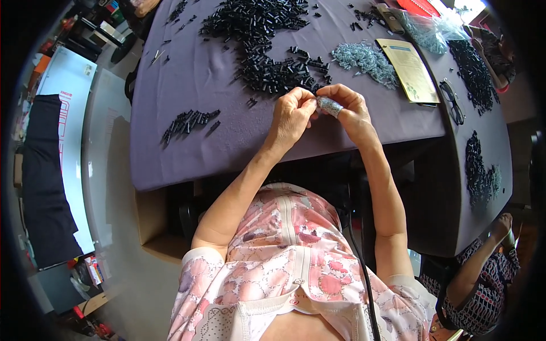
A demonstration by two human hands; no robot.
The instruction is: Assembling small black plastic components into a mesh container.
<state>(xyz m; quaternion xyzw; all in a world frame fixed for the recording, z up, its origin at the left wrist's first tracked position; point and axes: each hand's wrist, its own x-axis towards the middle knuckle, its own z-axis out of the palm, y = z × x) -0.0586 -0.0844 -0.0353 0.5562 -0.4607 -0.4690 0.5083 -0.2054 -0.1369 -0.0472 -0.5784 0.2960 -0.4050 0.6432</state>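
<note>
Both hands meet over the near edge of the cloth-covered table (244, 133). My left hand (291, 116) is closed in a pinch, its fingertips against those of my right; whatever they grip is too small to make out. In the curled fingers of my right hand (357, 116) lies a glittering, silvery-clear clump (330, 106) that looks like small clear pieces. Just beyond the hands spreads a large heap of short black cylindrical pieces (273, 71). A pile of small clear pieces (364, 59) lies farther right. Several black pieces (190, 124) form a small group at the left.
A yellowish booklet (408, 71) and black-framed glasses (452, 102) lie to the right. Farther over are a clear plastic bag (429, 31) and more black piles (475, 77). Another person's arm (478, 264) shows at the lower right. A cardboard box (156, 221) stands below the table's left side.
</note>
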